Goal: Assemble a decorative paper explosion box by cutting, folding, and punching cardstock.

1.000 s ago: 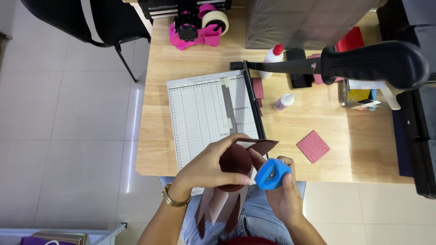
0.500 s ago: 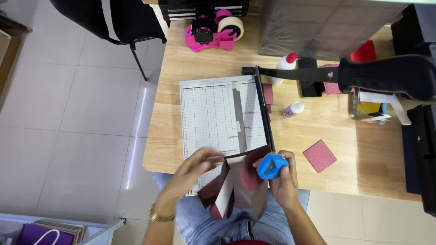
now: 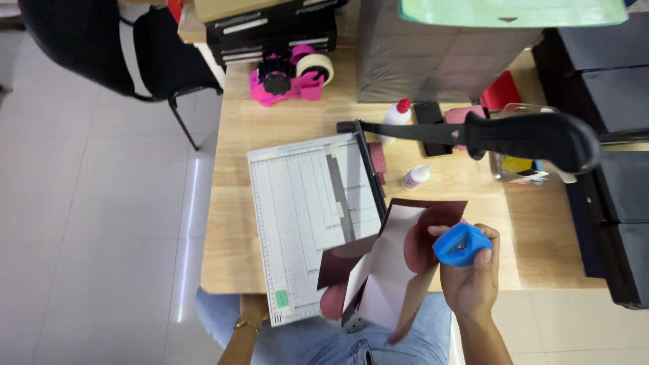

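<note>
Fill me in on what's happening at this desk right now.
A seated person holds a folded maroon card over the near edge of the wooden desk. The right hand presses a small blue punch-like tool onto the card's right edge. The left hand supports the card from underneath, mostly hidden. Beside them lies a paper trimmer with its black-handled blade arm raised.

maroon card (image 3: 433, 223): dark outside, pale pinkish inside, folded open, tilted, held above the table's near edge | blue corner punch (image 3: 462, 245): small, rounded plastic, pressed at the card's right edge, apparently over a corner
</note>
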